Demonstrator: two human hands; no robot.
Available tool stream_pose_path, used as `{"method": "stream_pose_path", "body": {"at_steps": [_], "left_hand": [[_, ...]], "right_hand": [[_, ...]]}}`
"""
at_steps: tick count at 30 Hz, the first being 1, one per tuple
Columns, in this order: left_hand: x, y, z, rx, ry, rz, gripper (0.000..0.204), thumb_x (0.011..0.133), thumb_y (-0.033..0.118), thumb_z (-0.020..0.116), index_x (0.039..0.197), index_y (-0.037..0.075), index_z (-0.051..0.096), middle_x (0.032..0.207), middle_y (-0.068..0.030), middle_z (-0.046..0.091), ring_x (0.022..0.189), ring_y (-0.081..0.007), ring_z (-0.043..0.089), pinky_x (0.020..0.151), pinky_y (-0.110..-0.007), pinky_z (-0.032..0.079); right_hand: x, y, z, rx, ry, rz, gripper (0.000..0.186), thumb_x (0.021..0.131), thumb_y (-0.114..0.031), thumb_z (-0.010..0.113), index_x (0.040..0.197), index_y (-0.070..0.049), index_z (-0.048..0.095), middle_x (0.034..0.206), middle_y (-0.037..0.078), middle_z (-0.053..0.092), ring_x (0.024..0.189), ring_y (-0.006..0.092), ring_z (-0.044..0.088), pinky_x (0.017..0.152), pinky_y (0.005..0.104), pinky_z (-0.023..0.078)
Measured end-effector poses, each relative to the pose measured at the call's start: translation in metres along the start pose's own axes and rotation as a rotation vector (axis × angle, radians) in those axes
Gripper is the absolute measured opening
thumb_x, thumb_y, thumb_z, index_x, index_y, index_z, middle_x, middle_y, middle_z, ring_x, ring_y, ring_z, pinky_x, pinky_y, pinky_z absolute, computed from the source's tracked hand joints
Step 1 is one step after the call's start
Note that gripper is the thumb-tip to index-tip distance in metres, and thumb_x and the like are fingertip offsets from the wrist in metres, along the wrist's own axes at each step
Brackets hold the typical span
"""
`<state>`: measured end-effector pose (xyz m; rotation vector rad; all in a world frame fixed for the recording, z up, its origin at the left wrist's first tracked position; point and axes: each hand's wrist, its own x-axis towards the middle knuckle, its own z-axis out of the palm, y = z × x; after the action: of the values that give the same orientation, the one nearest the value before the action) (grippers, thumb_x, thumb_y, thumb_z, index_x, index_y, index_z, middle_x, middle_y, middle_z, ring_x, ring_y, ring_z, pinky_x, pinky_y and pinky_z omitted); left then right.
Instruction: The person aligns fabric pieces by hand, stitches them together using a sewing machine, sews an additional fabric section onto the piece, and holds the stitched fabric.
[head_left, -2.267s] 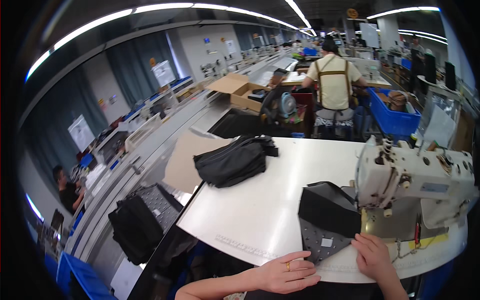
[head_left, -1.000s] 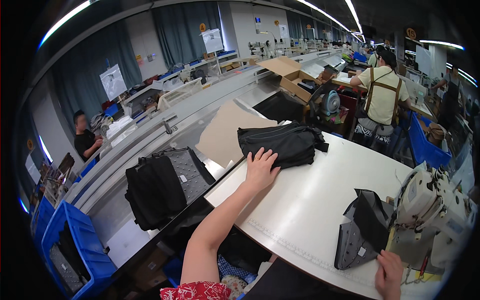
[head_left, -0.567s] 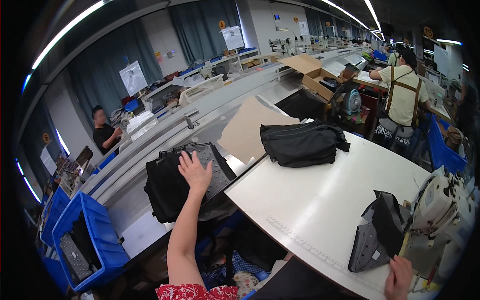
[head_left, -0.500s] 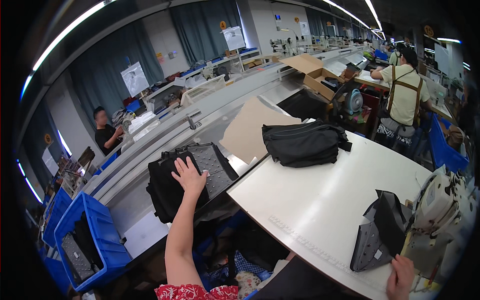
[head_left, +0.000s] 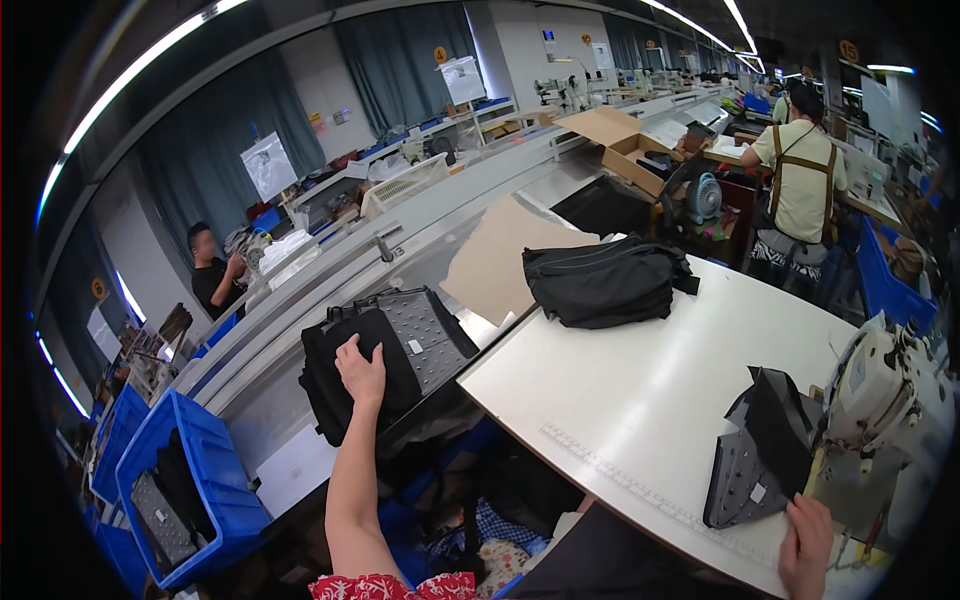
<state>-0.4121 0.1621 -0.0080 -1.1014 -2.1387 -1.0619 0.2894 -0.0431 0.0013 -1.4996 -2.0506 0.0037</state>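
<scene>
My left hand [head_left: 362, 374] is over a black fabric bag piece [head_left: 338, 385] with a grey studded panel [head_left: 425, 340], on the metal surface left of the white table. Its fingers are bent but apart, with the thumb raised and nothing held. A small white label shows on the panel beside them. At the lower right, my right hand [head_left: 806, 548] rests on the table, fingertips at the near edge of a second grey studded piece [head_left: 745, 483]. A black flap [head_left: 775, 425] stands up from that piece, close to the sewing machine [head_left: 870, 395].
A black zipped bag [head_left: 605, 283] lies on the far part of the white table [head_left: 600, 420]. Brown paper [head_left: 505, 255] is behind it. At left, a blue bin [head_left: 190, 420] holds more studded pieces. Two people work farther off, near an open carton [head_left: 635, 160] and a fan [head_left: 704, 198].
My left hand has drawn back left off the studded panel, its spread fingers now bent, uncovering the white label. My right hand stays at the second piece's edge.
</scene>
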Motion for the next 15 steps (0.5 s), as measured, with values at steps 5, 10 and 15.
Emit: {"method": "stream_pose_path", "body": {"at_steps": [5,10,15], "left_hand": [[-0.005,0.035,0.005,0.130,0.199,0.282,0.039,0.083,0.019,0.076,0.119,0.011,0.064,0.128,-0.0098,0.059,0.118,-0.0300,0.056,0.106,-0.047,0.038],[-0.025,0.149,0.030,-0.343,-0.036,0.739,0.018,0.082,0.020,0.077,0.097,0.012,0.071,0.110,-0.0061,0.066,0.109,-0.0268,0.060,0.108,-0.051,0.035],[-0.072,0.280,0.075,-0.510,-0.202,0.941,0.050,0.084,0.043,0.076,0.118,0.008,0.067,0.131,-0.0152,0.059,0.125,-0.0327,0.052,0.113,-0.056,0.027]], "right_hand": [[-0.001,0.011,0.012,-0.029,0.067,-0.040,0.035,0.081,0.004,0.060,0.116,0.002,0.064,0.119,0.021,0.066,0.112,0.0407,0.061,0.098,0.0455,0.048],[0.001,0.004,0.011,-0.016,0.154,-0.028,0.031,0.073,0.012,0.060,0.102,0.004,0.067,0.111,0.021,0.068,0.103,0.0420,0.063,0.090,0.0458,0.051],[0.000,0.010,0.013,0.011,0.146,0.023,0.030,0.074,0.011,0.061,0.102,0.002,0.068,0.109,0.020,0.069,0.101,0.0406,0.064,0.088,0.0464,0.051]]}}
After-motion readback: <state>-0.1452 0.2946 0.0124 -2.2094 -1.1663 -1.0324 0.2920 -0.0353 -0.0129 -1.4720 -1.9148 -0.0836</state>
